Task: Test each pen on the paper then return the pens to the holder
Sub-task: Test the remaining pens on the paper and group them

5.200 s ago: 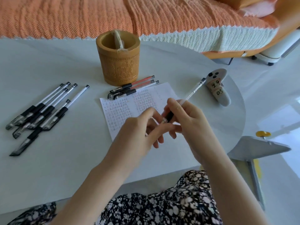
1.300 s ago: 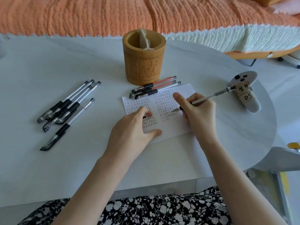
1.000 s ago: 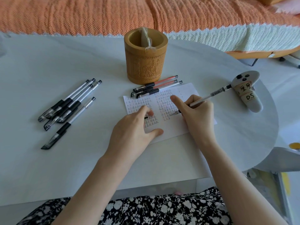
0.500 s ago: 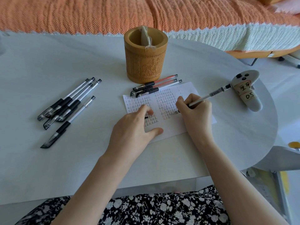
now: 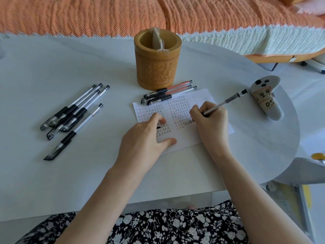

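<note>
A white paper (image 5: 184,140) with rows of small written marks lies on the table in front of me. My right hand (image 5: 211,120) grips a clear pen (image 5: 228,100) with its tip on the paper's right column. My left hand (image 5: 142,141) rests on the paper's left half, and a small black pen cap (image 5: 158,127) pokes out from under its curled fingers. The carved wooden holder (image 5: 157,67) stands upright just behind the paper. Three capped pens (image 5: 168,93) lie between holder and paper. Several black-capped pens (image 5: 73,111) lie in a loose group at the left.
A grey controller (image 5: 265,97) with taped labels lies at the table's right edge (image 5: 290,138). A plastic-wrapped item (image 5: 158,41) stands inside the holder. A bed with an orange blanket (image 5: 158,13) runs along the far side. My patterned skirt shows at the bottom.
Five seconds ago both hands held the pen in the air above the paper. Since then the left hand settled on the paper and the right hand's pen tip shifts slightly while writing.
</note>
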Demonstrator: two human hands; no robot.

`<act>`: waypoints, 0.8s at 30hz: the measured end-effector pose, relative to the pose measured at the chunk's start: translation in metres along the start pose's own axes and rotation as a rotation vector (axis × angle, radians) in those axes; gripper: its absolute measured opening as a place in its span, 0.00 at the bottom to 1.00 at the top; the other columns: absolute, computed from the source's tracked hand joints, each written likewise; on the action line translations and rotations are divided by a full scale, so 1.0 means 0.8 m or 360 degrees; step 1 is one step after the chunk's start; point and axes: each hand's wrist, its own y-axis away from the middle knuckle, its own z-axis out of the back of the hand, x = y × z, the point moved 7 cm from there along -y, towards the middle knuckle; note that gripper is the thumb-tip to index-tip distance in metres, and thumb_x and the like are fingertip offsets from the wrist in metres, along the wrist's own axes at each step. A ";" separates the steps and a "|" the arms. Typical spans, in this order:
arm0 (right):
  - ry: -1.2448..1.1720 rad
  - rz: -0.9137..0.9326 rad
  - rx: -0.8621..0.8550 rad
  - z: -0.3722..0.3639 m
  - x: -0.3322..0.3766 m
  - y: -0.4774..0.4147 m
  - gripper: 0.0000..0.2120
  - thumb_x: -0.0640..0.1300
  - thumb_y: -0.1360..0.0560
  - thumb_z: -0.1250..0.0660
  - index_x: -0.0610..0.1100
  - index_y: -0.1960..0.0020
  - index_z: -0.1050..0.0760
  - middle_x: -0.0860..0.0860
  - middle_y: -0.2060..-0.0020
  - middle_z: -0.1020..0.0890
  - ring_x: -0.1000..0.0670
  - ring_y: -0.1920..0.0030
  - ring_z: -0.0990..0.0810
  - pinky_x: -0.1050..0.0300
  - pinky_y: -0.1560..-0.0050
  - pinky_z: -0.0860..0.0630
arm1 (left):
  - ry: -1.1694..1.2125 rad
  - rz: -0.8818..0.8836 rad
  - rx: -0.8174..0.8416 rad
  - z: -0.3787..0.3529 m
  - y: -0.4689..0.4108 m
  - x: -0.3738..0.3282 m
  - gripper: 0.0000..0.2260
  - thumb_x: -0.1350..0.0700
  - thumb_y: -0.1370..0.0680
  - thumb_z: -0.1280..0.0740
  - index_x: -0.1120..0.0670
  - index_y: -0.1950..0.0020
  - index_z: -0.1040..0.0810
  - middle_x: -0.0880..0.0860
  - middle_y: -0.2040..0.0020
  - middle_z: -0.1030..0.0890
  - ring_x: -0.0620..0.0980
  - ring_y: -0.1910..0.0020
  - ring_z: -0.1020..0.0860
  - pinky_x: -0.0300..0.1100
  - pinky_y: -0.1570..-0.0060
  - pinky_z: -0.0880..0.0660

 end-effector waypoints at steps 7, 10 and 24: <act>-0.0003 0.0012 0.0029 -0.001 0.000 0.000 0.17 0.35 0.29 0.35 0.31 0.70 0.40 0.46 0.74 0.41 0.55 0.72 0.45 0.62 0.73 0.47 | -0.0005 0.0005 0.0006 0.000 0.000 0.000 0.20 0.41 0.31 0.30 0.46 0.44 0.30 0.43 0.67 0.32 0.49 0.56 0.25 0.43 0.58 0.29; -0.0002 0.0016 0.0023 -0.002 -0.001 -0.001 0.17 0.35 0.30 0.35 0.34 0.71 0.41 0.52 0.76 0.42 0.55 0.73 0.45 0.63 0.73 0.48 | -0.0012 0.0006 0.0005 0.000 0.000 0.000 0.20 0.40 0.31 0.30 0.45 0.44 0.30 0.43 0.67 0.32 0.49 0.57 0.25 0.43 0.58 0.29; -0.0017 0.0022 -0.0011 0.000 -0.004 -0.002 0.17 0.34 0.30 0.36 0.37 0.71 0.42 0.52 0.75 0.42 0.55 0.72 0.45 0.62 0.73 0.48 | 0.0002 0.0003 -0.0002 -0.001 -0.001 0.001 0.19 0.41 0.31 0.30 0.46 0.45 0.30 0.41 0.68 0.35 0.48 0.60 0.29 0.41 0.61 0.33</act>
